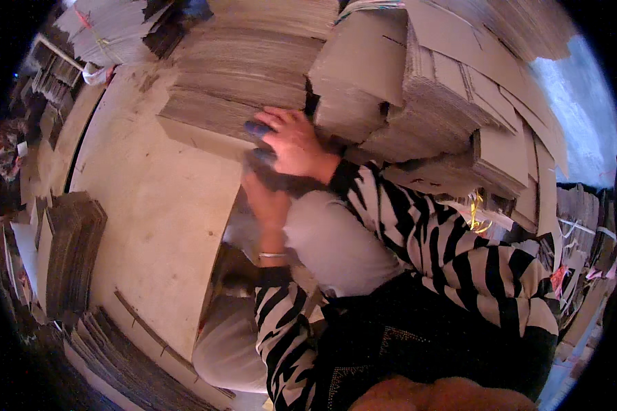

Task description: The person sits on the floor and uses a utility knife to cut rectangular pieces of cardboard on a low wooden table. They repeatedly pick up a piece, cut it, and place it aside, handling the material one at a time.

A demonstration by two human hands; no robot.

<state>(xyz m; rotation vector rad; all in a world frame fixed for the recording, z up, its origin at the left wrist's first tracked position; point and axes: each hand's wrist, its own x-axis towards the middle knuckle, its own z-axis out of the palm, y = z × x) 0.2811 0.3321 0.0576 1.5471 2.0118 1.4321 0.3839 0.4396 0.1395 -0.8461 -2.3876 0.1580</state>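
My right hand (297, 142) reaches over the near end of a tall stack of flat brown cardboard sheets (233, 82). Its fingers are stretched out and somewhat apart, next to the stack's lower corner. Dark blue patches (259, 128) show at its fingers; whether they are finger covers or a separate thing, I cannot tell. Just below it is my left hand (264, 202), with a bracelet at the wrist. Its fingers are blurred and partly lost in shadow near the edge of the board (161, 205). I make out nothing clearly held in either hand.
More cardboard stacks (445, 103) crowd the right side, some leaning. A smaller bundle of sheets (72, 253) stands at the left, with long strips (127, 363) along the near left edge. My knees (339, 243) are close below the hands. Yellow strapping (478, 214) lies at right.
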